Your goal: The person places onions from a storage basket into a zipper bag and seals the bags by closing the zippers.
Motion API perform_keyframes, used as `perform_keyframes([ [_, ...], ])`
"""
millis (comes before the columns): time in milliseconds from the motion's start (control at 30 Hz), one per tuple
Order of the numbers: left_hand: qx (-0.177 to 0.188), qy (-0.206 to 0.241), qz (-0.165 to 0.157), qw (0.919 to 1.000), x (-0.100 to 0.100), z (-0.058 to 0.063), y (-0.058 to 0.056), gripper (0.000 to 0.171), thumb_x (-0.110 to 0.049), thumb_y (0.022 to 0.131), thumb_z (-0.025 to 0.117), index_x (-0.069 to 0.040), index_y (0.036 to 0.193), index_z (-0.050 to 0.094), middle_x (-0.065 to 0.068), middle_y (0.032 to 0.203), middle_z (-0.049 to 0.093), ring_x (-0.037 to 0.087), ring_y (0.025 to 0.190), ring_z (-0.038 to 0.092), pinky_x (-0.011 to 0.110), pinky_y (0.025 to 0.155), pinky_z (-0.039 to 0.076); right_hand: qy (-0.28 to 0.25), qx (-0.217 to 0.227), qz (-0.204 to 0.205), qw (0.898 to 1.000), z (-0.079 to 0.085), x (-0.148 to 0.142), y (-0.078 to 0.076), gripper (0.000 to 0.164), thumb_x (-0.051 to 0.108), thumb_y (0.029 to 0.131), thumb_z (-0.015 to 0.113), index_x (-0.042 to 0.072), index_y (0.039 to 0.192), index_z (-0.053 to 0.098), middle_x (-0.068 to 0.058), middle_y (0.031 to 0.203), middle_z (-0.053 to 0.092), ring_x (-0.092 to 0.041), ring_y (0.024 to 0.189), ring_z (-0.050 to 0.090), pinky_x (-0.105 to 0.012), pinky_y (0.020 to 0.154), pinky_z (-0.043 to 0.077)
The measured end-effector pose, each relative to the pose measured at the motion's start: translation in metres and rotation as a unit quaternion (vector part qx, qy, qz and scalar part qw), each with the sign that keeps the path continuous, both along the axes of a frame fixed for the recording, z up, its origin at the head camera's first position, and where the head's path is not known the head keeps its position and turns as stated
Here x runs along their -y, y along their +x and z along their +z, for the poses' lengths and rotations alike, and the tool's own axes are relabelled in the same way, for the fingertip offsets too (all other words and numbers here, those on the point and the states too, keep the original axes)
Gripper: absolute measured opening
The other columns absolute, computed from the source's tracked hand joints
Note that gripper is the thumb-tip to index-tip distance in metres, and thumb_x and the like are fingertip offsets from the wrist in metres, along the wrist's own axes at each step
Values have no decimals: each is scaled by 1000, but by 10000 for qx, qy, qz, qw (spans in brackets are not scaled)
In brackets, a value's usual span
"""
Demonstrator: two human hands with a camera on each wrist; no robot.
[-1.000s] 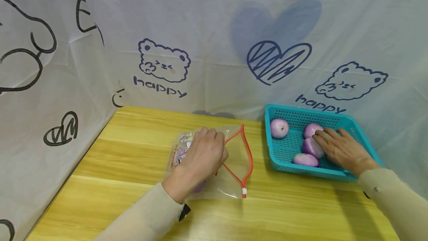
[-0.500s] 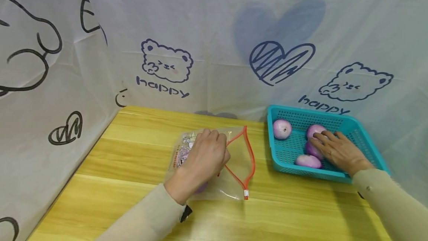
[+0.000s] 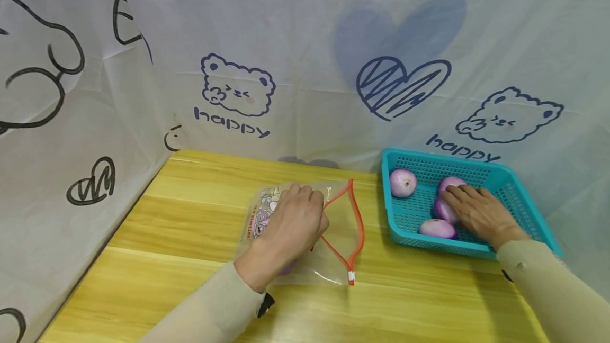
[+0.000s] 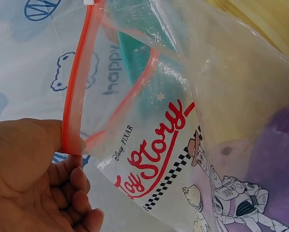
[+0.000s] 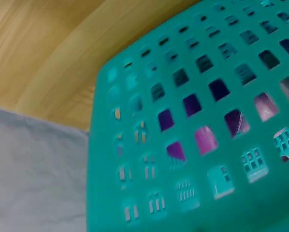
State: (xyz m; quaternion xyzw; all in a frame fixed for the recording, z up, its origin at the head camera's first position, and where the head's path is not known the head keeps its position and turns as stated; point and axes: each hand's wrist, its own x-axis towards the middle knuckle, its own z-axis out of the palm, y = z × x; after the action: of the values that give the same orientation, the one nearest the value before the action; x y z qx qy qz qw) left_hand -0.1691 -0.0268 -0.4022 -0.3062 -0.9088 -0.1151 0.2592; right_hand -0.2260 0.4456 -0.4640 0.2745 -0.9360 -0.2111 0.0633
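Bag (image 4: 176, 145) edge pinched by left hand (image 3: 292, 222); onion (image 3: 443, 211) touched by right hand (image 3: 478, 213), fingers parted, grip cannot be told. Onion best cupped, bag mouth held wide.

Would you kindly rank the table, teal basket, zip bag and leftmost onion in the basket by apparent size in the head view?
1. Table
2. Teal basket
3. Zip bag
4. Leftmost onion
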Motion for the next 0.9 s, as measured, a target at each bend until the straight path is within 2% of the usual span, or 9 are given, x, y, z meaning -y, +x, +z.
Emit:
perform_keyframes([
  [100,-39,14,-4,10000,0,0,1,27,-8,86,65,-15,72,43,-3,71,31,15,71,26,27,64,24,-326,-18,1,9995,-2,2,-2,60,3,95,69,-2,149,43,-26,149,53,-46,140,48,-65,108,45],
  [200,-60,11,-8,10000,0,-1,1,27,-9,86,65,-15,72,43,-3,71,30,15,71,25,27,64,24,-595,-93,54,9982,-4,4,-5,60,9,94,68,-6,146,42,-29,145,53,-47,139,49,-66,109,43],
  [433,-62,-16,15,10000,-1,-2,0,25,-9,87,65,-14,72,45,-3,70,32,16,71,26,28,64,25,-1179,-358,-201,9922,-4,9,-11,83,24,80,89,-5,141,42,-31,135,52,-49,124,52,-67,105,44],
  [667,-153,10,1,9999,-2,-2,-1,25,-9,86,66,-14,72,46,-2,69,35,16,70,27,29,63,27,-1181,-749,-250,9899,-1,14,-14,81,27,78,89,-3,137,42,-30,124,50,-48,110,52,-62,93,47],
  [900,191,-8,3,9998,-3,-3,-2,25,-9,88,64,-14,73,45,-1,70,38,18,71,31,29,64,28,-1197,-1097,-94,9867,3,20,-17,78,28,76,87,-2,134,45,-29,119,51,-48,103,53,-59,83,46],
])
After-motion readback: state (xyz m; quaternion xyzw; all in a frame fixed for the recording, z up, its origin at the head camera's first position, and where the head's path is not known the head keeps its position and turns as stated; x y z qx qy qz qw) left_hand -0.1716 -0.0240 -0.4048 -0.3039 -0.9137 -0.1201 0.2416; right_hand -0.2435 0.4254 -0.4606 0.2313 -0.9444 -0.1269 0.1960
